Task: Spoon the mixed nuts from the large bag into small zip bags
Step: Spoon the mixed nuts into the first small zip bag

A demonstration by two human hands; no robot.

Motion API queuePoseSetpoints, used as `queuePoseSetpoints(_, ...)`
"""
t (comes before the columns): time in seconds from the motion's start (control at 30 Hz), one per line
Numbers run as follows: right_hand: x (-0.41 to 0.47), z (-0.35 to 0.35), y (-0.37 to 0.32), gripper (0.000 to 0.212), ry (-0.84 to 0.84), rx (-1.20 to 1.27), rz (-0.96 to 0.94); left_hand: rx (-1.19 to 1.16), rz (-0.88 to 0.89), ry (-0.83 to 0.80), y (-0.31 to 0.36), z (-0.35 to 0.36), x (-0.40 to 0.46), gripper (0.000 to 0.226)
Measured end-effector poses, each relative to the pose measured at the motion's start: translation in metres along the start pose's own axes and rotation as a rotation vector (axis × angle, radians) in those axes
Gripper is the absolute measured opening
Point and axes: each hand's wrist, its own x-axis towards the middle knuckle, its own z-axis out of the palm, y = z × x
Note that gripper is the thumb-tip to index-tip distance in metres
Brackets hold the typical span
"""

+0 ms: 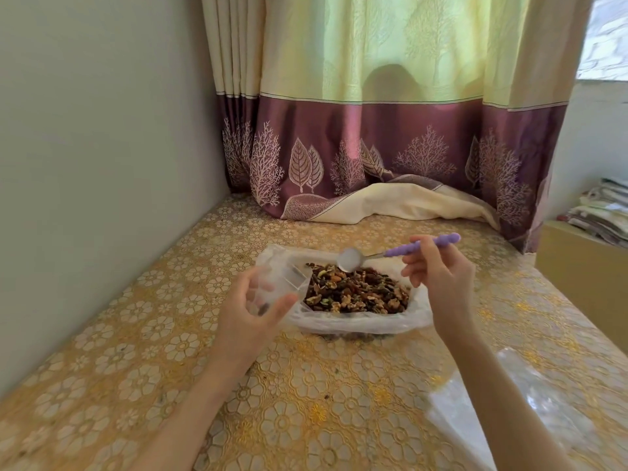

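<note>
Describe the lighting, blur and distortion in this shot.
Head view: daylight glows through the curtain, backlighting the scene; glare whitens the spoon bowl held by the right hand; the left hand and its zip bag are slightly blurred; the wide lens bends the wall and table edges.

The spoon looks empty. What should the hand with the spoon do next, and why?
Probably dip the spoon down into the nuts for a scoop. Its bowl looks empty and hangs just above the pile in the big bag, held by the right hand. The left hand already holds a small bag beside the pile, with hardly anything in it.
</note>
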Motion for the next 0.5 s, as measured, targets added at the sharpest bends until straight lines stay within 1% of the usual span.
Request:
queuePoseSetpoints(0.1,0.007,-0.014,0.014,0.03,0.1,-0.304,-0.053,0.006,0.024,0.014,0.001,0.001,0.0,0.065)
queuePoseSetpoints(0.17,0.011,-0.022,0.019,0.03,0.138,-0.403,-0.067,0.006,0.043,0.029,0.002,-0.001,0.001,0.06)
queuePoseSetpoints(0.23,0.013,-0.024,0.021,0.032,0.136,-0.43,-0.065,0.024,0.068,0.052,0.0,-0.006,0.004,0.053)
queuePoseSetpoints(0.33,0.011,-0.021,0.024,0.033,0.095,-0.463,-0.02,0.146,0.08,0.056,-0.008,-0.015,0.007,0.063)
queuePoseSetpoints(0.4,0.01,-0.018,0.029,0.034,0.077,-0.464,0.047,0.274,0.108,0.058,-0.012,-0.018,0.008,0.063)
queuePoseSetpoints(0.5,0.012,-0.018,0.036,0.035,0.081,-0.322,0.174,0.412,0.149,-0.001,-0.016,-0.014,0.008,0.064)
